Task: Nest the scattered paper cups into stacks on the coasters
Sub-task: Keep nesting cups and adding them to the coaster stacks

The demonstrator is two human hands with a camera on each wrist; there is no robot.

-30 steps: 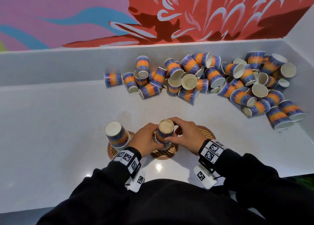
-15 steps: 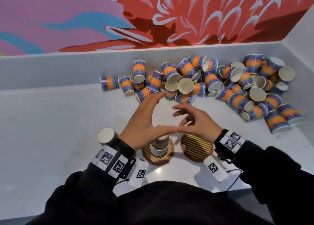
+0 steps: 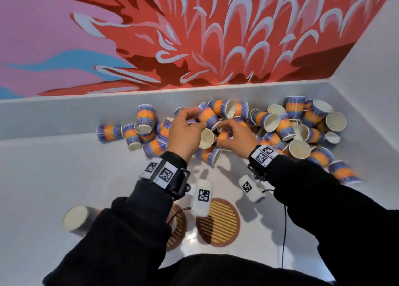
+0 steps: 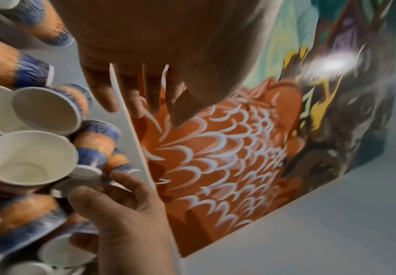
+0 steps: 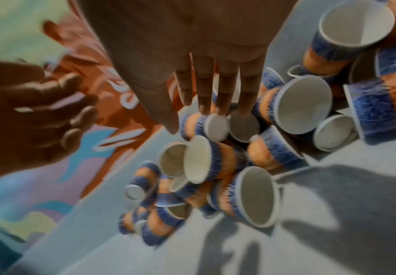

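Note:
Many blue-and-orange paper cups (image 3: 280, 130) lie jumbled along the back of the white counter. Both hands are out over this pile. My left hand (image 3: 194, 117) hovers above the cups with loosely bent fingers (image 4: 133, 108) and holds nothing. My right hand (image 3: 224, 134) reaches in beside it, and its straight fingertips (image 5: 204, 111) touch a cup lying on its side (image 5: 193, 122). Near me lies a bare round striped coaster (image 3: 222, 223). My left sleeve half hides a second coaster (image 3: 179, 231). An upside-down cup stack (image 3: 75, 217) stands at the near left, blurred.
A low white wall (image 3: 64, 117) runs behind the pile, and a white side wall (image 3: 367, 91) closes the right end. Bare counter (image 3: 54, 173) lies to the left. A black cable (image 3: 285, 231) hangs from my right wrist.
Both hands let go of the stack on the middle coaster and moved forward to the cup pile. The view has tilted up toward the wall.

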